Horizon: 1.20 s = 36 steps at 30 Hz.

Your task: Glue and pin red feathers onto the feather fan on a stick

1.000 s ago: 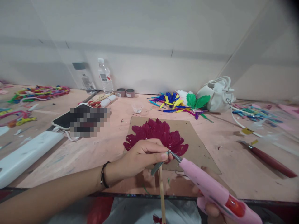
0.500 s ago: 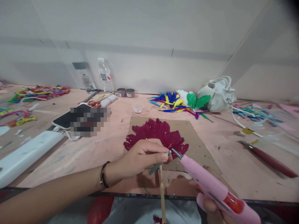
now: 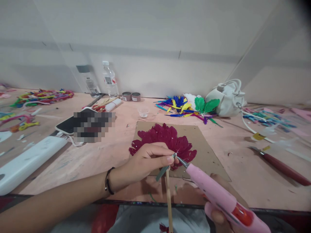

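Observation:
My left hand is closed, thumb and fingers pinching a thin grey-green strip whose small pale end shows past the thumb. A pink glue gun is gripped in my right hand. Its metal nozzle meets or nearly meets the strip's pale end; I cannot tell which. Behind my left hand, a dark red feather fan lies on a brown cardboard sheet. A wooden stick runs from below my left fingers over the table edge, with a dark red tuft at its lower end.
A knife with a red handle lies at right. Coloured feathers and a white bag are at the back. On the left are a phone, a white power bank and a water bottle.
The glue gun's nozzle has moved slightly left, closer to the pale end of the strip. My left hand has barely shifted, still pinching the strip.

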{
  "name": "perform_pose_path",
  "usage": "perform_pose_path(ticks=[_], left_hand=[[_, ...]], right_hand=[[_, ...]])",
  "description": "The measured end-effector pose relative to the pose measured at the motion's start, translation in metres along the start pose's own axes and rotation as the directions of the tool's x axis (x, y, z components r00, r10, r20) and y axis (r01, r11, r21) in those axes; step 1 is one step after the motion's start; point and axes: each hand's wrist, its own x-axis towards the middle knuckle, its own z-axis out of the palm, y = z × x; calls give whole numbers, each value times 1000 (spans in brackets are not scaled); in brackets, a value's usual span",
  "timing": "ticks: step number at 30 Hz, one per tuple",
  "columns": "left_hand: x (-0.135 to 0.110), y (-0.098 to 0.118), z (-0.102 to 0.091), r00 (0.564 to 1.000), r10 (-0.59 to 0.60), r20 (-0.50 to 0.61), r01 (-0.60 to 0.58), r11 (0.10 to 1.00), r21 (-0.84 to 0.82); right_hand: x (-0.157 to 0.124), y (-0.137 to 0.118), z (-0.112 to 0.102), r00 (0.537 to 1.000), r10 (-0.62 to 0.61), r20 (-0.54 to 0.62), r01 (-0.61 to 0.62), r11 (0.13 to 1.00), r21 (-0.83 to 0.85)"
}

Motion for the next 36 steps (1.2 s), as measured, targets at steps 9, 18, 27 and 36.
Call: perform_pose_path(ticks=[9, 18, 27, 36], left_hand=[[-2, 1, 0, 1000, -23, 21, 23, 1000, -17], [-2, -2, -1, 999, -23, 46, 22, 1000, 21], [-2, -11, 0, 989, 2, 150, -6, 1000, 26], [-5, -7, 3, 973, 12, 230, -19, 999, 29]], right_hand=[[21, -34, 7, 997, -29, -67, 28, 1000, -7], [50, -65, -2, 963, 175, -203, -176, 984, 16], [105, -49, -47, 932, 244, -269, -361, 703, -612], [113, -24, -58, 902, 413, -130, -393, 658, -642]])
